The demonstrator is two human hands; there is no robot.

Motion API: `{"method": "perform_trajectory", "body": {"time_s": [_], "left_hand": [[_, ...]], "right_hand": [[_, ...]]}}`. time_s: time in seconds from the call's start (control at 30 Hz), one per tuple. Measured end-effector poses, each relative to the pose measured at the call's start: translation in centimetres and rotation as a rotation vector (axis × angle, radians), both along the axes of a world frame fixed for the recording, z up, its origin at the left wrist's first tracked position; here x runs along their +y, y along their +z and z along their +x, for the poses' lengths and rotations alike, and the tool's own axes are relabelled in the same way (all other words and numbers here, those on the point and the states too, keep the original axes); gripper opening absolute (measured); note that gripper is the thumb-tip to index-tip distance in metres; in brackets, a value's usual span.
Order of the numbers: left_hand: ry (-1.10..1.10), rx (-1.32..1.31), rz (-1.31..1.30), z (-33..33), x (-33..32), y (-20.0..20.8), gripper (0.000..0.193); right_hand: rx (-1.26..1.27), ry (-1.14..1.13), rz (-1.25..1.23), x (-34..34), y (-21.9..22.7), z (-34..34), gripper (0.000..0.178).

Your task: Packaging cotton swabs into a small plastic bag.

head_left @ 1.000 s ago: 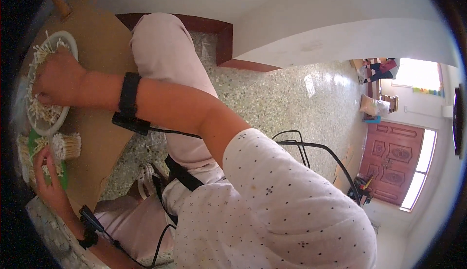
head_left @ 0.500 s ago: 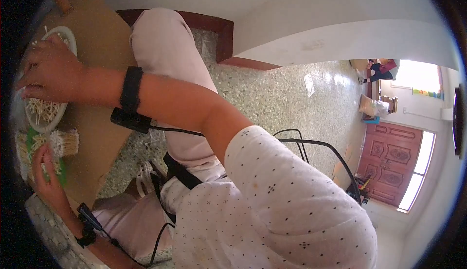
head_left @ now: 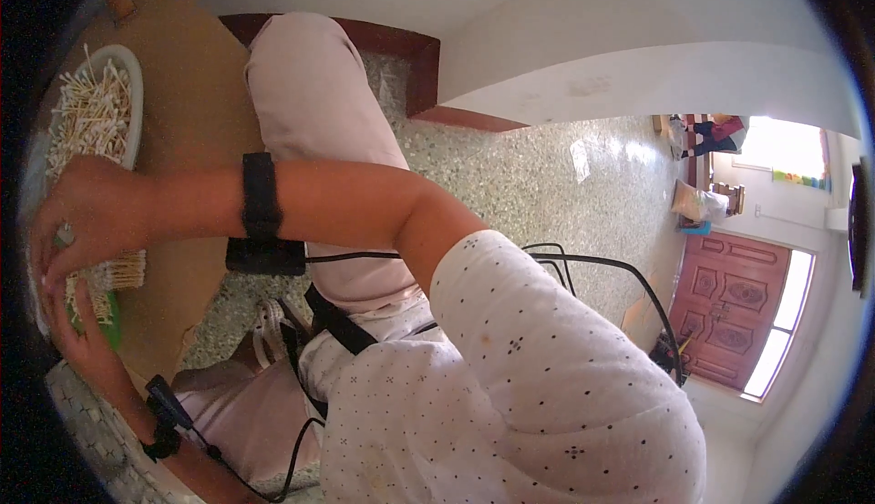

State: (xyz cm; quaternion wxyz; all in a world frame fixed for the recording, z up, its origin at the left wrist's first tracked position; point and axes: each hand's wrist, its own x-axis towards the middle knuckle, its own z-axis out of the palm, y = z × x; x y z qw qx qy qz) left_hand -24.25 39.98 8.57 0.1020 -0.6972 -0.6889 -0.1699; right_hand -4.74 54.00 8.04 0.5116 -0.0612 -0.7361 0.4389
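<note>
An oval white bowl [head_left: 136,108] heaped with cotton swabs [head_left: 91,117] stands on brown cardboard at the far left. Just below it, my right hand [head_left: 96,217] is closed with curled fingers over a bundle of swabs [head_left: 128,272]. A pale bit shows between its thumb and fingers, too small to name. My left hand [head_left: 87,335] lies beside a green container [head_left: 111,326], its fingers stretched and apart. A few swabs [head_left: 75,302] show between those fingers. My right hand partly covers the bowl's lower end and the bundle.
The cardboard sheet [head_left: 187,130] lies under the bowl, next to my bent knee [head_left: 305,66]. Black cables [head_left: 346,256] run from the wrist straps. Speckled floor [head_left: 510,176] stretches right towards a wooden door [head_left: 734,308] and a seated person [head_left: 720,135].
My right hand has come away from the bowl of swabs, down to the bundle beside my left hand. The left hand has stayed almost in place.
</note>
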Motion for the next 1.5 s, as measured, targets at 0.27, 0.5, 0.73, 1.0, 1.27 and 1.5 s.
{"method": "perform_trajectory", "body": {"time_s": [0.27, 0.5, 0.73, 1.0, 1.27, 1.5], "left_hand": [[0.090, -0.244, 0.083, -0.8, -0.4, -1.4, 0.034], [-0.139, -0.133, 0.104, -2.9, -0.2, -0.3, 0.029], [-0.136, -0.404, 0.103, -0.8, -0.1, 1.6, 0.024], [-0.074, -0.415, 0.105, 9.3, 1.2, 4.9, 0.014], [-0.013, -0.831, 0.216, 8.7, 0.5, 4.5, 0.014], [0.136, -0.973, 0.232, 8.7, 0.9, 4.6, 0.011]], "right_hand": [[0.021, 0.004, -0.044, -1.2, 0.3, 0.7, 0.017], [-0.112, -0.194, 0.129, -0.7, -0.7, 1.6, 0.015], [-0.252, -0.239, 0.172, -1.1, 0.4, 1.1, 0.014], [-0.007, 0.155, -0.324, -0.7, 2.5, 5.2, 0.019], [-0.144, 0.125, -0.236, -0.8, 2.5, 5.4, 0.015], [-0.181, 0.211, -0.260, -1.0, 2.8, 5.1, 0.016]]}}
